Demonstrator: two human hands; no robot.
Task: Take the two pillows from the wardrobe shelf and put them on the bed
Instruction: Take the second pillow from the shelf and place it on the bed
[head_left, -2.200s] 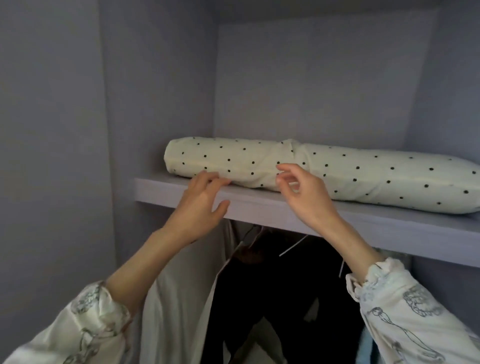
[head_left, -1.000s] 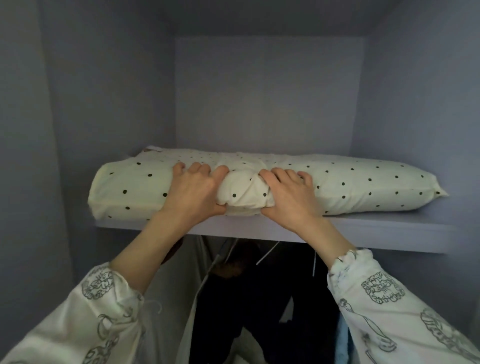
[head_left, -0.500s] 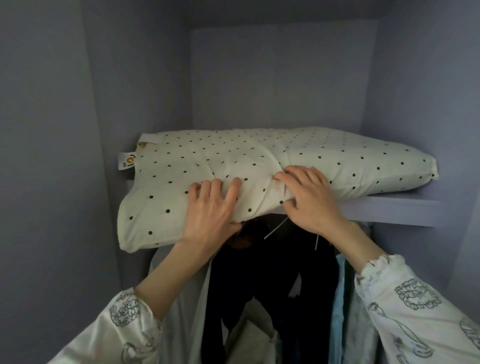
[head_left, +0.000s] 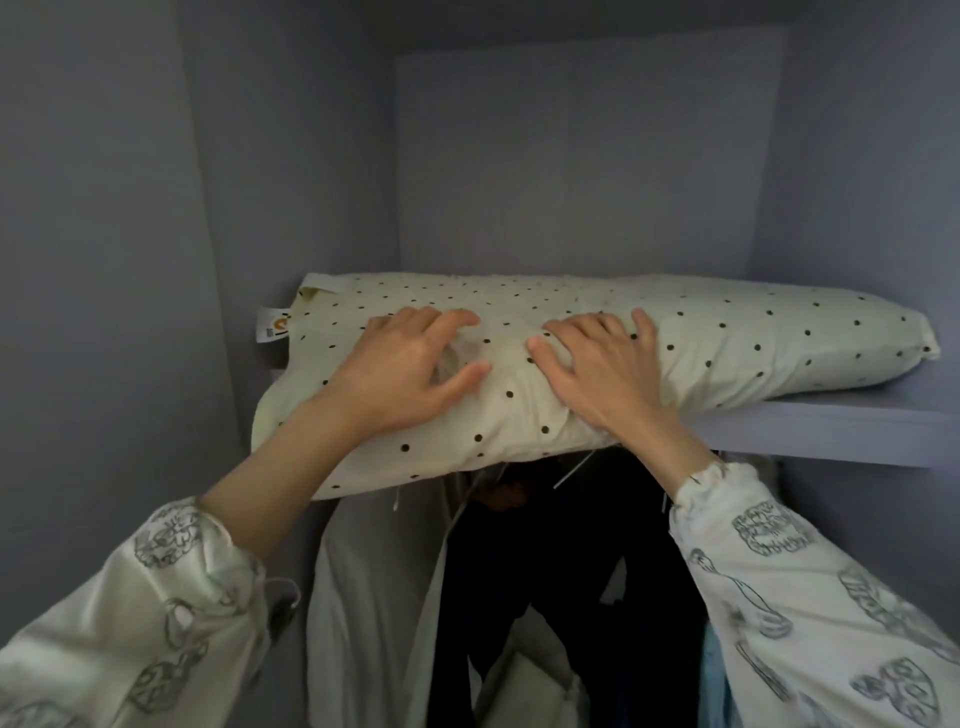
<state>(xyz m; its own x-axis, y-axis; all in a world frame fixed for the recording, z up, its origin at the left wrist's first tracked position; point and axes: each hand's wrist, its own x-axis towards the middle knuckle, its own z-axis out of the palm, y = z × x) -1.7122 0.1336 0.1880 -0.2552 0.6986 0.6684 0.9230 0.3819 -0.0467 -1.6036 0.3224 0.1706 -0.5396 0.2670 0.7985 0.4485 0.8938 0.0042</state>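
Observation:
A cream pillow with black dots (head_left: 727, 338) lies across the wardrobe shelf (head_left: 831, 431). Its left half hangs out over the shelf's front edge and sags down. My left hand (head_left: 405, 364) presses on top of the overhanging part, fingers curled into the fabric. My right hand (head_left: 597, 364) lies beside it with fingers spread and pressed into the pillow. A small white tag (head_left: 271, 325) sticks out at the pillow's far left corner. Only one pillow shape is visible; a second one cannot be told apart. No bed is in view.
Grey wardrobe walls close in on the left (head_left: 104, 260), back and right. Under the shelf hang dark clothes (head_left: 545, 571), a pale garment (head_left: 374, 597) and a light blue one (head_left: 714, 675) on hangers.
Both hands reached the pillow, gripped its front edge and pulled it forward. Its left half now overhangs the shelf, and my hands have shifted from the edge up onto its top.

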